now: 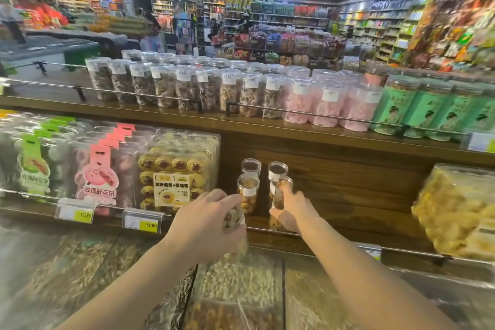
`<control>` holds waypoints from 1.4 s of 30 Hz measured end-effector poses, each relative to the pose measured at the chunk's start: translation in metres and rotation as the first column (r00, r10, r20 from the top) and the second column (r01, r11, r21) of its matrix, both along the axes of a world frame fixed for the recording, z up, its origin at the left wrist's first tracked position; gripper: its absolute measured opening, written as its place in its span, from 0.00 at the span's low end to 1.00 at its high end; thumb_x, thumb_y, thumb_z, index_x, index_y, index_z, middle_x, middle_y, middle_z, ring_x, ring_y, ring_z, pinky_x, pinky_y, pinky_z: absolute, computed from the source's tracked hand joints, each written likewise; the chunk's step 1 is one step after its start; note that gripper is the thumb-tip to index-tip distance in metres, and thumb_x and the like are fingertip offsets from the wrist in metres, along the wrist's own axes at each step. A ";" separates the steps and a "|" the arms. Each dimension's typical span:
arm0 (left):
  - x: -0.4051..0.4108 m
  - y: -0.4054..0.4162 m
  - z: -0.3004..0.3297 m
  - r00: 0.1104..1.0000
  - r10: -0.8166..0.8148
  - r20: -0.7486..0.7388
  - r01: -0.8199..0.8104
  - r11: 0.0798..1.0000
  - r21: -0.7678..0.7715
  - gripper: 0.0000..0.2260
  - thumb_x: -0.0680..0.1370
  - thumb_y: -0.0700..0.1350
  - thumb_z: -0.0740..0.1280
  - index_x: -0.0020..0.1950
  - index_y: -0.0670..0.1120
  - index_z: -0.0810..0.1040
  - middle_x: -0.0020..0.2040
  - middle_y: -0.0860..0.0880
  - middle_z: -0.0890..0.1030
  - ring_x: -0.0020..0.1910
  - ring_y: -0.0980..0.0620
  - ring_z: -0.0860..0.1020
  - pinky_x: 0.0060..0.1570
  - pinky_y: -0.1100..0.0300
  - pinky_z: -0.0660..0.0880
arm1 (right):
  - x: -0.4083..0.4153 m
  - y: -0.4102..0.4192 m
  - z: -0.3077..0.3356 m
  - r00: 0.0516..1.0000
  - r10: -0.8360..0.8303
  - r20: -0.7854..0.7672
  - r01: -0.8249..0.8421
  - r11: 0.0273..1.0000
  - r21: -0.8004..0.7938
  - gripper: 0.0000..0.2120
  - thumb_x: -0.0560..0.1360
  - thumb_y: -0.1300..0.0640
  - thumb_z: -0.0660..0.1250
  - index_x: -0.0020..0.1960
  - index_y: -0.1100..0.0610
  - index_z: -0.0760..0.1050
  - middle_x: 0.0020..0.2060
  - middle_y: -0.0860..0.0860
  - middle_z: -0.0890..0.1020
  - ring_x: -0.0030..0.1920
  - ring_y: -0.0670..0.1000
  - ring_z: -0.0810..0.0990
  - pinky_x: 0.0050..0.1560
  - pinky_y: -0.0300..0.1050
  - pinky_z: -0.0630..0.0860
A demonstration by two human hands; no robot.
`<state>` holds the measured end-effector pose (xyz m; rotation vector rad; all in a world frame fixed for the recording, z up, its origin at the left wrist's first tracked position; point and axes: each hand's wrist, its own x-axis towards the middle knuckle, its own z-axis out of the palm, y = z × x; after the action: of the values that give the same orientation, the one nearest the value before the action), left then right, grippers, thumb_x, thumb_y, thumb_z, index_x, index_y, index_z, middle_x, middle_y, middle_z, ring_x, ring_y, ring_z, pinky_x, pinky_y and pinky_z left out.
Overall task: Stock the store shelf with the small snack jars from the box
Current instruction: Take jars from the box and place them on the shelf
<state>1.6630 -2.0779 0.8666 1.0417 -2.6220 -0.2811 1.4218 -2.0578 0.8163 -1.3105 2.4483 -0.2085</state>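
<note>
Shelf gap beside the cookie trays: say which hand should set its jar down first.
Right, probably. The right hand already holds its jar upright on the shelf; the left hand holds its jar short of the rail.

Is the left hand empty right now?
No, the left hand is wrapped around a small snack jar, carrying it toward the lower shelf.

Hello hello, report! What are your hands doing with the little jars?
Left hand holding a jar. Right hand gripping another jar at the shelf. Three jars already placed. Nothing blocking.
</note>
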 end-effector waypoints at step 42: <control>-0.072 -0.079 -0.040 0.985 -0.005 0.170 -0.006 0.998 0.063 0.26 0.78 0.64 0.64 0.76 0.62 0.65 0.73 0.52 0.70 0.64 0.48 0.77 0.54 0.48 0.79 | 0.001 0.055 0.035 0.969 0.016 -0.245 -0.048 0.991 -0.123 0.33 0.80 0.36 0.62 0.79 0.47 0.57 0.75 0.54 0.67 0.73 0.57 0.67 0.64 0.53 0.75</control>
<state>1.5908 -2.1566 0.8265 1.1341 -2.7809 -0.2890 1.4232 -2.0030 0.8516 -1.5097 2.6531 -0.2109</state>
